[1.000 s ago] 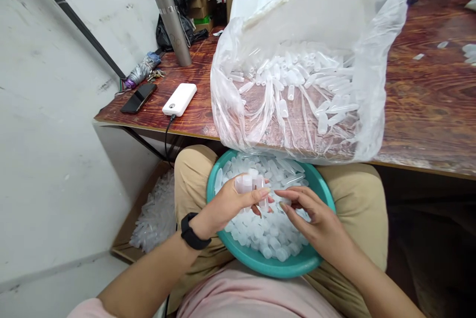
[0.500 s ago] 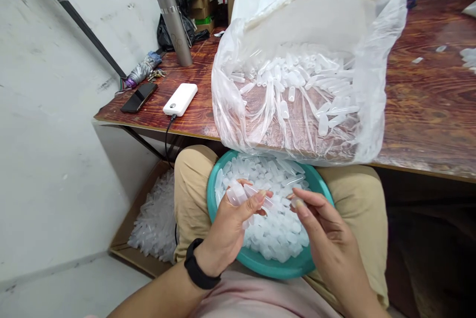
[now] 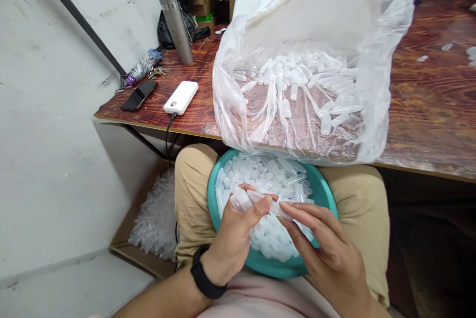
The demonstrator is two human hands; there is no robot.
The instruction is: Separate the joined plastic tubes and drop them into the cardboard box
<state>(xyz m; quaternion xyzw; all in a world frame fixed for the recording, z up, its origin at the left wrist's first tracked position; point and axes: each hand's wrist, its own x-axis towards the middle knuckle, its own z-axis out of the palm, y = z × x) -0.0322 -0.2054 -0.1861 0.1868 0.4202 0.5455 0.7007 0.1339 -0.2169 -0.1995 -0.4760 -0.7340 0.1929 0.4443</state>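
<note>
Several translucent white false nail tips [image 3: 241, 199] lie in my left hand [image 3: 238, 231], which is closed round them with the thumb on top. My right hand [image 3: 327, 243] meets it from the right, thumb and fingers pinching a pale nail tip [image 3: 285, 215] at the left fingertips. Where the two hands touch, the fingers partly hide the pieces. Below both hands, a teal basin [image 3: 327, 199] sits between my knees, heaped with many similar nail tips [image 3: 275, 243].
On the wooden table [image 3: 439, 110] an open clear plastic bag [image 3: 375, 125] holds loose nail tips [image 3: 293, 73]. Left of it are a white power bank [image 3: 181, 97] with a cable, a phone [image 3: 139, 95] and a steel flask [image 3: 176, 26]. A cardboard box [image 3: 124, 238] of clear pieces stands low left.
My right hand has moved left, and its fingertips now meet the pieces at my left fingertips. The left hand has shifted slightly right, still holding its nail tips.
</note>
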